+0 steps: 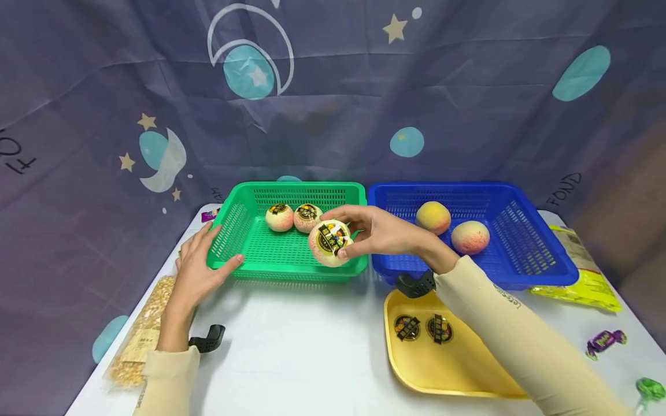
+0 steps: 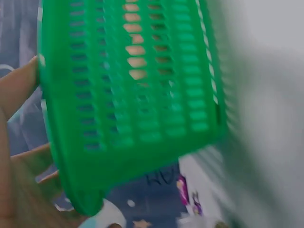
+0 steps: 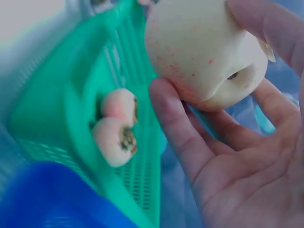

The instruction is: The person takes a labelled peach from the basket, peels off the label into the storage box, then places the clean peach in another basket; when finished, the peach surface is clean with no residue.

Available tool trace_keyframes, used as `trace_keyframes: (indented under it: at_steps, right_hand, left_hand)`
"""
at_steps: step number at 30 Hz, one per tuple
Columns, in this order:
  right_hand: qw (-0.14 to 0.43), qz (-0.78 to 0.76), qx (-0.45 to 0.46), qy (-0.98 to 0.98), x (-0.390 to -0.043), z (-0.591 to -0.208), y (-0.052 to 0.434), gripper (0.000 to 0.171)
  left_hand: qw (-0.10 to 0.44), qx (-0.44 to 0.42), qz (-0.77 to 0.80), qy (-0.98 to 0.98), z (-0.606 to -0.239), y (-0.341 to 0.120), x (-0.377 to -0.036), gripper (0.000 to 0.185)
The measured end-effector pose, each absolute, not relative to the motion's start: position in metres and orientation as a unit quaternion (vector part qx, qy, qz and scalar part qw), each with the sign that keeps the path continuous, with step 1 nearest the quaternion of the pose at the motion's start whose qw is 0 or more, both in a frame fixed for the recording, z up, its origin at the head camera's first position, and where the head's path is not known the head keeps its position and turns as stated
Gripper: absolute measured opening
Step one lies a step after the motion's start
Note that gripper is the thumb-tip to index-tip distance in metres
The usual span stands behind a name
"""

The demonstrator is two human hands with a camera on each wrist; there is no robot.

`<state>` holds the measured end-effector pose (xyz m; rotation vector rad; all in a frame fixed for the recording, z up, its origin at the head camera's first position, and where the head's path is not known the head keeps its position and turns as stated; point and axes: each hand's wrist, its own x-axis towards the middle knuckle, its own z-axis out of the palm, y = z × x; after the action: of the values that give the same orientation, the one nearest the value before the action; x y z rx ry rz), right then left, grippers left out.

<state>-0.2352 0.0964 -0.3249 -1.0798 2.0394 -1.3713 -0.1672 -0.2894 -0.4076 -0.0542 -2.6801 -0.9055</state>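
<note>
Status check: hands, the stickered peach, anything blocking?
Right hand grips stickered peach over green basket. Left hand steadies its corner. Path clear.

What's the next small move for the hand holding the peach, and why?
Probably lower the peach into the green basket beside the two stickered peaches. The right hand holds it just over the near rim, and the left hand steadies the basket.
</note>
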Motion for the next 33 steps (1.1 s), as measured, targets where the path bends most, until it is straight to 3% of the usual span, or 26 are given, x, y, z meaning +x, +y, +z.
trace_keyframes:
  at_steps: [7, 12, 21, 29, 33]
  right_hand:
    - [0.239, -0.484, -0.406, 0.737, -0.206, -0.335, 0.099, 0.07]
    - [0.246, -0.462, -0.422, 0.74, -0.186, -0.346, 0.101, 0.069]
    - [0.279, -0.401, -0.432, 0.758, -0.165, -0.386, 0.105, 0.064]
    - [0.277, -0.342, -0.438, 0.784, -0.159, -0.402, 0.102, 0.058]
    - [0.277, -0.324, -0.445, 0.787, -0.156, -0.404, 0.098, 0.057]
  left_hand:
    - [0.207, -0.128, -0.365, -0.899, -0.395, -0.258, -0.155, 0.067]
    - [0.201, -0.202, -0.393, -0.874, -0.389, -0.234, -0.141, 0.063]
    - [0.049, -0.301, -0.439, -0.845, -0.403, -0.203, -0.119, 0.051]
    - [-0.113, -0.289, -0.433, -0.847, -0.432, -0.196, -0.122, 0.058]
    - [-0.166, -0.278, -0.423, -0.846, -0.442, -0.193, -0.124, 0.064]
